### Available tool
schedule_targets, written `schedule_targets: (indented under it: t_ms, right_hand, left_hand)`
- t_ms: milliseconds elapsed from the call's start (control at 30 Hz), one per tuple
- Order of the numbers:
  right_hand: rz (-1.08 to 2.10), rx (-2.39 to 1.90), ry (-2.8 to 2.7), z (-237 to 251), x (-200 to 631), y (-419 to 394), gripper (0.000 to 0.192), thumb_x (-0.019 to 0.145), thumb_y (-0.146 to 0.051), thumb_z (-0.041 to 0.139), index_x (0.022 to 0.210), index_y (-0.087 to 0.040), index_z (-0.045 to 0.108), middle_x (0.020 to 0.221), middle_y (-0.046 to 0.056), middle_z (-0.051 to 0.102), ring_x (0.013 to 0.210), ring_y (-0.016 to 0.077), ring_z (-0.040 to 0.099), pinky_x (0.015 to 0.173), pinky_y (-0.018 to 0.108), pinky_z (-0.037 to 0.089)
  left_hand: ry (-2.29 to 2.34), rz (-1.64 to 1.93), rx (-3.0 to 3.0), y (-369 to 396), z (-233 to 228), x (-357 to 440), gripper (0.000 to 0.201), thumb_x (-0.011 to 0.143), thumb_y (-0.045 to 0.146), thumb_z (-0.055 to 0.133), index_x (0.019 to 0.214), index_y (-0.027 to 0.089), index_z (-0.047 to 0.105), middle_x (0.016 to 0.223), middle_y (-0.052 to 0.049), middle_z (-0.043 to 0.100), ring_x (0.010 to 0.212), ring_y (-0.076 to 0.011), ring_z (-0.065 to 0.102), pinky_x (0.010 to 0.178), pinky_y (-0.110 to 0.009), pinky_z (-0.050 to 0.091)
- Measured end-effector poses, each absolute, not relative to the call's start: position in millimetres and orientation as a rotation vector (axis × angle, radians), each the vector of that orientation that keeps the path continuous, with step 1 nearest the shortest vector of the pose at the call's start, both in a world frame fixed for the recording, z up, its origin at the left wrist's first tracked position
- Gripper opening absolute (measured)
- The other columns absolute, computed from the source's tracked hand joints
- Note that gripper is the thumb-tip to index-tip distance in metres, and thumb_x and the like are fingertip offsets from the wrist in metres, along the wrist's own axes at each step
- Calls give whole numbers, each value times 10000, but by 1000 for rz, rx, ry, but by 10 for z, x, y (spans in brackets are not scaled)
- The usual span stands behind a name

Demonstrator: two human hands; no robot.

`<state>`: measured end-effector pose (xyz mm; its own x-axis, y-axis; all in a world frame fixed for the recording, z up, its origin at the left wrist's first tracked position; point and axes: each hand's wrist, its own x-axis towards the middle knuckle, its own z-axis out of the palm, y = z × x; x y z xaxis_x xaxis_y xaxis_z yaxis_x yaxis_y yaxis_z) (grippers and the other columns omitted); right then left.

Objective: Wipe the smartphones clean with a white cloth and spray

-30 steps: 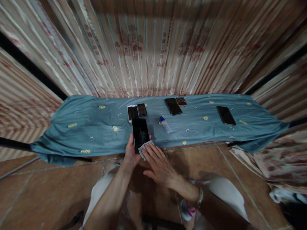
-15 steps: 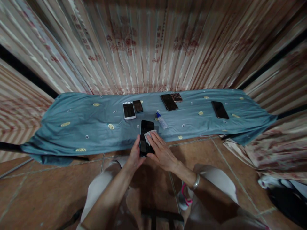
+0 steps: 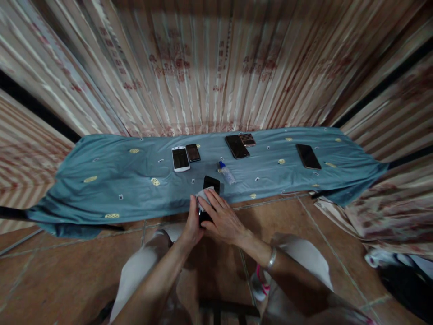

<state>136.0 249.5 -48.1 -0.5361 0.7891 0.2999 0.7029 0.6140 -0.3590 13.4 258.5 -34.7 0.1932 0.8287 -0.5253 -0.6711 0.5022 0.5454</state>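
My left hand [image 3: 192, 223] grips a black phone [image 3: 211, 184] by its lower left edge, holding it just above the near edge of the blue cloth [image 3: 101, 180]. My right hand [image 3: 221, 216] lies flat over the phone's screen and presses a small white wipe [image 3: 203, 196] against it. Only the top end of the phone shows past my fingers.
On the blue cloth lie a white phone [image 3: 180, 158], a small dark phone [image 3: 193, 152], a small spray bottle [image 3: 226, 173], a large black phone [image 3: 237, 146] beside a patterned one [image 3: 247, 139], and another black phone [image 3: 308, 156]. Striped curtains hang behind. Tiled floor below.
The wipe under my right hand has moved from the phone's lower end up across the screen, then back towards the middle. The phone has tilted slightly rightwards in my left hand.
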Motion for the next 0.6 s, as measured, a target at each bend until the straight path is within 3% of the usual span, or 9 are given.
schedule_targets:
  t_ms: [167,400,600]
  right_hand:
    - [250,-1277,-2295,-462,1446,2667,717,935,-352,543,1533,-130,215,1596,182,214,1494,298,121,1164,529,288]
    - [304,-1257,-2172,-531,1514,2768,755,974,-331,446,1557,-160,-3,1614,153,171,1499,257,110,1189,518,248]
    - [622,-1299,-1958,-548,1574,2783,637,1008,-428,328,1550,-146,149,1606,142,206,1496,231,138,1208,492,204]
  left_hand:
    - [932,957,243,2522,-388,208,544,977,498,322,1364,187,545,1340,-94,626,1297,-239,525,1080,-381,404]
    - [910,931,315,2493,-366,197,443,991,385,368,1252,142,631,1088,-109,744,1082,-241,670,926,-369,526]
    - [932,908,257,2527,-301,121,443,981,413,385,1174,129,664,1025,-128,753,930,-236,715,821,-374,575]
